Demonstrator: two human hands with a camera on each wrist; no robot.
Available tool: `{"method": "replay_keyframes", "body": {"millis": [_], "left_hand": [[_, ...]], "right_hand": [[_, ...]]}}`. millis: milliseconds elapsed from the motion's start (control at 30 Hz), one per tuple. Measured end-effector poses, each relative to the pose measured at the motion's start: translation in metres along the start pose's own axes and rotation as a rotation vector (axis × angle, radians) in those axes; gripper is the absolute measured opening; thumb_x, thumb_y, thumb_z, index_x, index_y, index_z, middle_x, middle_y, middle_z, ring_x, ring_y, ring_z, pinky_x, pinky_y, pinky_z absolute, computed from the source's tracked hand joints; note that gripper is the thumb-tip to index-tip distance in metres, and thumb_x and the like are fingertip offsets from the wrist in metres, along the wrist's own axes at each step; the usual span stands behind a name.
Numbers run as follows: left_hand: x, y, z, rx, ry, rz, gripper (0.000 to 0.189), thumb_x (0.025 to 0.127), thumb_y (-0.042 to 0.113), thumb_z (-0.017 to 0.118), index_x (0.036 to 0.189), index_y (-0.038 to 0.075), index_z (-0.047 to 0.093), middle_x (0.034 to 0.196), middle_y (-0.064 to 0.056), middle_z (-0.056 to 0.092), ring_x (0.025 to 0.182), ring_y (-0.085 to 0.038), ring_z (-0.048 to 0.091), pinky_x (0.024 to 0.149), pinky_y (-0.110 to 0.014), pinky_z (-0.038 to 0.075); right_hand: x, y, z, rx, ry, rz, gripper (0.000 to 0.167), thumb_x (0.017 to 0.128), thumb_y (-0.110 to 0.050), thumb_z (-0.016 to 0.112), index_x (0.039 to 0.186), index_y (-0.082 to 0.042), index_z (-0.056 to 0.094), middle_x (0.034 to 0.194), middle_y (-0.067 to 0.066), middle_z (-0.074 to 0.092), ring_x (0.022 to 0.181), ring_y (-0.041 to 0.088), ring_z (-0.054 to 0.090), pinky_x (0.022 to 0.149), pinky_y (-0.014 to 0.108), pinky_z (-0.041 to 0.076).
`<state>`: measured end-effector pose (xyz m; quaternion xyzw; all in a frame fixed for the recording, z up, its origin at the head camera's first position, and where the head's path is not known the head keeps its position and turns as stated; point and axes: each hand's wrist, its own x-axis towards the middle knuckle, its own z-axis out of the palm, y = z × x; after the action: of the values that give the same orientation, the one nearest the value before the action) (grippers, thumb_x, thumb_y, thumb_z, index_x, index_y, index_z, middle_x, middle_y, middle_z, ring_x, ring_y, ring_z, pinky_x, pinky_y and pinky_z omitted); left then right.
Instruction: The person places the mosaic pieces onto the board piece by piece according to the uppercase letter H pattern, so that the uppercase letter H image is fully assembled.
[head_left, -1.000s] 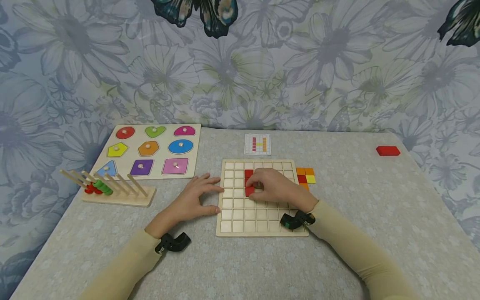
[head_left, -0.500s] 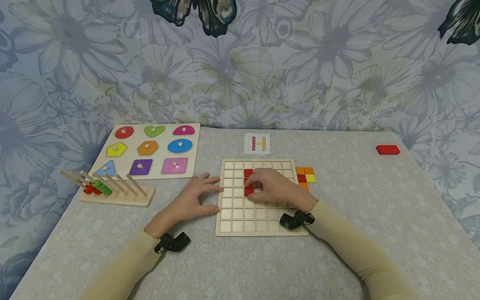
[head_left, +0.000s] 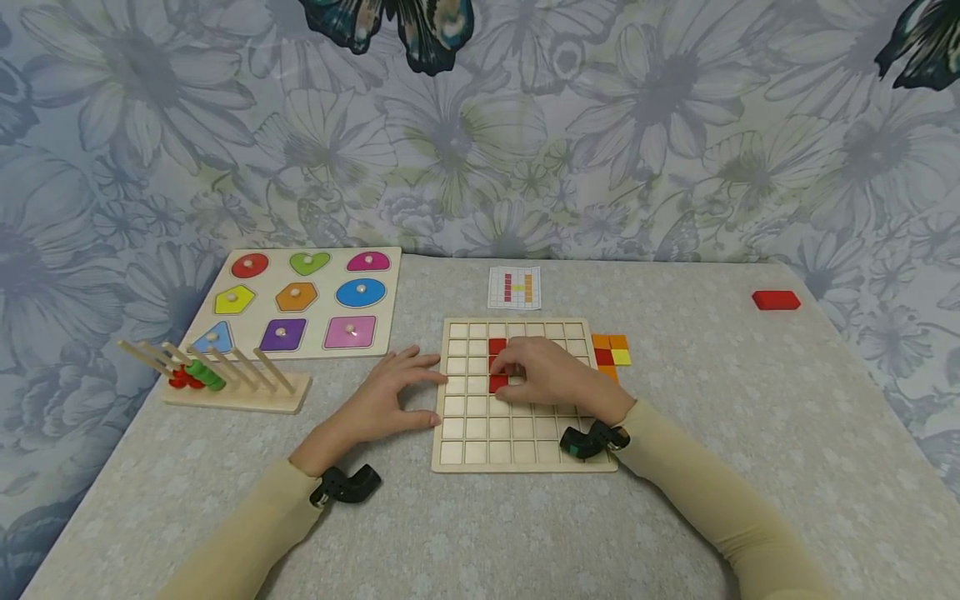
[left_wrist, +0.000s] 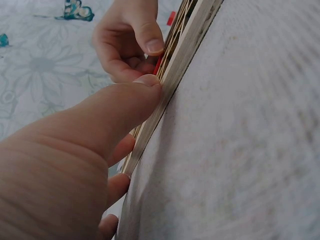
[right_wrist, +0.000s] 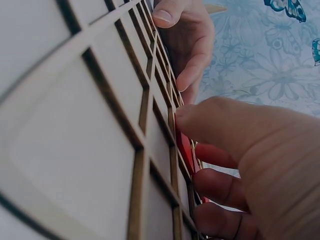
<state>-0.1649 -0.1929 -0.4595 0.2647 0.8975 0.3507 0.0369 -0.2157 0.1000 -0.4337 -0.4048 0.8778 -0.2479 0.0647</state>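
A wooden grid board [head_left: 487,467] lies in the middle of the table with a short column of red square tiles [head_left: 497,345] in its cells. My right hand [head_left: 555,375] bends over that column, thumb and fingertips at the lowest red tile [right_wrist: 184,152], seated in its cell. Part of the column is hidden behind the fingers. At the board's left edge, my left hand [head_left: 386,400] rests with fingers spread, thumb and fingertips touching the rim; the left wrist view shows its thumb [left_wrist: 135,97] against the wooden side.
Loose orange, red and yellow tiles [head_left: 620,357] lie beside the board's right edge. Behind it is a pattern card [head_left: 514,288]. A shape puzzle [head_left: 318,325] and a peg stand [head_left: 247,398] with rings are at left; a red block [head_left: 776,301] sits far right.
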Motion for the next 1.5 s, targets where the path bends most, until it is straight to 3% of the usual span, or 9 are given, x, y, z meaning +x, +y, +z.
{"method": "replay_keyframes", "body": {"millis": [200, 400, 700, 1033, 1233, 1500], "left_hand": [[0.000, -0.001, 0.000, -0.011, 0.007, 0.009, 0.048, 0.081, 0.028, 0.086, 0.125, 0.016, 0.072, 0.152, -0.017, 0.054, 0.151, -0.050, 0.030, 0.121, -0.073, 0.013], [0.000, 0.000, 0.001, -0.016, 0.009, 0.006, 0.048, 0.081, 0.027, 0.087, 0.125, 0.015, 0.072, 0.152, -0.018, 0.053, 0.151, -0.050, 0.029, 0.121, -0.073, 0.013], [-0.002, -0.001, 0.001, -0.011, 0.010, 0.006, 0.048, 0.081, 0.027, 0.086, 0.125, 0.015, 0.072, 0.152, -0.018, 0.053, 0.151, -0.051, 0.029, 0.121, -0.073, 0.013], [-0.001, -0.001, 0.002, -0.010, 0.008, 0.007, 0.048, 0.082, 0.027, 0.086, 0.126, 0.015, 0.071, 0.152, -0.018, 0.053, 0.151, -0.051, 0.029, 0.121, -0.073, 0.013], [-0.001, -0.001, 0.001, -0.013, 0.010, 0.008, 0.047, 0.082, 0.026, 0.085, 0.126, 0.015, 0.071, 0.152, -0.018, 0.053, 0.151, -0.051, 0.029, 0.121, -0.074, 0.013], [-0.001, -0.001, 0.001, -0.010, 0.012, 0.013, 0.047, 0.082, 0.027, 0.085, 0.125, 0.015, 0.072, 0.152, -0.018, 0.053, 0.151, -0.051, 0.029, 0.121, -0.073, 0.014]], "right_hand": [[-0.004, 0.002, -0.007, 0.018, 0.002, 0.021, 0.019, 0.088, -0.023, 0.076, 0.105, -0.016, 0.078, 0.088, -0.006, 0.065, 0.076, 0.008, 0.054, 0.071, 0.024, 0.048], [-0.017, 0.016, -0.025, 0.029, 0.053, 0.050, 0.018, 0.088, -0.019, 0.076, 0.105, -0.012, 0.077, 0.085, -0.003, 0.066, 0.075, 0.010, 0.056, 0.070, 0.025, 0.049], [-0.052, 0.049, -0.047, 0.034, 0.080, 0.183, 0.022, 0.090, -0.017, 0.077, 0.109, -0.007, 0.076, 0.087, 0.000, 0.070, 0.074, 0.011, 0.057, 0.069, 0.027, 0.051], [-0.095, 0.076, -0.051, 0.003, 0.164, 0.268, 0.017, 0.092, -0.013, 0.074, 0.105, -0.004, 0.076, 0.087, 0.003, 0.072, 0.072, 0.010, 0.056, 0.066, 0.026, 0.050], [-0.099, 0.080, -0.053, -0.020, 0.220, 0.312, 0.012, 0.092, -0.013, 0.072, 0.101, -0.006, 0.076, 0.086, 0.006, 0.071, 0.072, 0.013, 0.057, 0.067, 0.028, 0.050], [-0.098, 0.081, -0.053, -0.089, 0.195, 0.315, 0.013, 0.090, -0.005, 0.071, 0.102, -0.003, 0.076, 0.090, 0.009, 0.072, 0.078, 0.018, 0.060, 0.073, 0.033, 0.053]]}}
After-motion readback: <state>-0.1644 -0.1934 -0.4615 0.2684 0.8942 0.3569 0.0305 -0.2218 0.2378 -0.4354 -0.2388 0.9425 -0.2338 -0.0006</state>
